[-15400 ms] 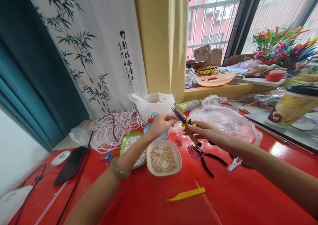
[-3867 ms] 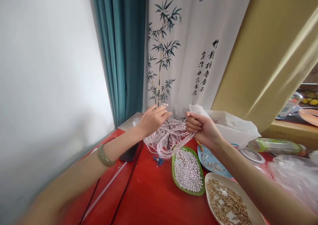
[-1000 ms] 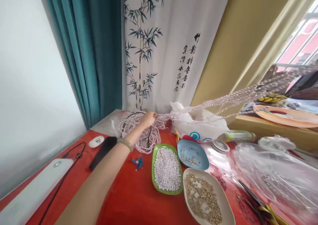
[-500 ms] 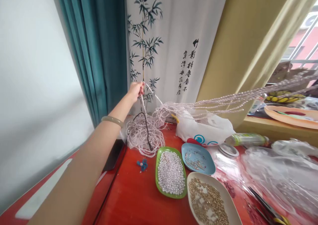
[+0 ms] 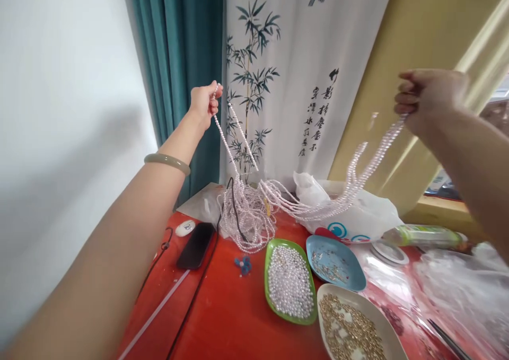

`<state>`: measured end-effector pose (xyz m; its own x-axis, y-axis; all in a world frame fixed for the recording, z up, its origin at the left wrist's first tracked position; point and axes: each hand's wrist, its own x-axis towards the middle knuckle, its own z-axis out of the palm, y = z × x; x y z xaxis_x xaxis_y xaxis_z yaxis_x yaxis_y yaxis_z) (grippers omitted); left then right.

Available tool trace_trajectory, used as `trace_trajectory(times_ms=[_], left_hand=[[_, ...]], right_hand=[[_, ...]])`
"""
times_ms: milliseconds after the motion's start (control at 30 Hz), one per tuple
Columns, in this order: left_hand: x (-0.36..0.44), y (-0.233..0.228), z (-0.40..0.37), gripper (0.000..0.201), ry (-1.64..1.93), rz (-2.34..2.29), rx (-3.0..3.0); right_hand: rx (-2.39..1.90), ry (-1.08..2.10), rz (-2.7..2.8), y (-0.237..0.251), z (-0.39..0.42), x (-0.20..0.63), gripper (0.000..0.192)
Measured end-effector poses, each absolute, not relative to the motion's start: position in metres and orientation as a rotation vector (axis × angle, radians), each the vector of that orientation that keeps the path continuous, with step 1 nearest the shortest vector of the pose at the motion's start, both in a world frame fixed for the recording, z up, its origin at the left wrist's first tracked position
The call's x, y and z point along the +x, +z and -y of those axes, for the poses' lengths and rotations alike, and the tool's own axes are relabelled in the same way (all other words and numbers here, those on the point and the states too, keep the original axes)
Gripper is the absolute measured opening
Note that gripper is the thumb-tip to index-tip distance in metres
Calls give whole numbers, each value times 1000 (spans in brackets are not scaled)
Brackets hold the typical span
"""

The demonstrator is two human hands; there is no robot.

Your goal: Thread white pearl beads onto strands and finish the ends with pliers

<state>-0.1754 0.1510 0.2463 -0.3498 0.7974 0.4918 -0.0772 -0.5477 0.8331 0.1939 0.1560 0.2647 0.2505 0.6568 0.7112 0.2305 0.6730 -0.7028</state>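
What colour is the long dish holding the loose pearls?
Green: the dish has a bright green rim around white pearls, seen clearly in the head view.

Place: a home craft corner, probably a living room or bedroom by a window.
Walls: a teal curtain (image 5: 175,58), a hanging bamboo scroll (image 5: 286,73) with brush calligraphy, and a yellow drape (image 5: 417,36).
Work surface: a glossy red table (image 5: 238,317).
Craft supplies: a green dish of pearls (image 5: 290,281), a blue dish (image 5: 336,255), a white dish of gold beads (image 5: 353,325), heaped bead strands (image 5: 246,217).
Household bits: a phone (image 5: 195,238), a plastic bag (image 5: 358,211).
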Motion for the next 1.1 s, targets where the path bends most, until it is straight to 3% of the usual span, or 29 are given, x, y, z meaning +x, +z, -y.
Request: trace_trajectory(times_ms=[167, 333, 500, 600, 700, 867, 1100], left_hand=[[-189, 250, -154, 11, 2011, -1021, 1400], [-201, 242, -149, 8, 1865, -1029, 1576], [-203, 229, -147, 6, 1701, -1109, 1650], [-197, 221, -147, 4, 1584, -1101, 1665], [-191, 213, -145, 4, 1499, -1079, 1681], [-189, 208, -137, 10, 1415, -1063, 1747], [-197, 202, -137, 25, 1276, -1068, 1757]], right_hand=[[-854, 564, 1330, 247, -172, 112, 22], [-1137, 511, 1641, 183, -201, 57, 22], [-1257, 524, 1978, 131, -210, 19, 9], [-1158, 499, 2055, 136, -195, -7, 23], [-894, 707, 2013, 156, -177, -29, 34], [-680, 1029, 1846, 174, -161, -35, 18], [-760, 766, 1747, 168, -163, -12, 16]])
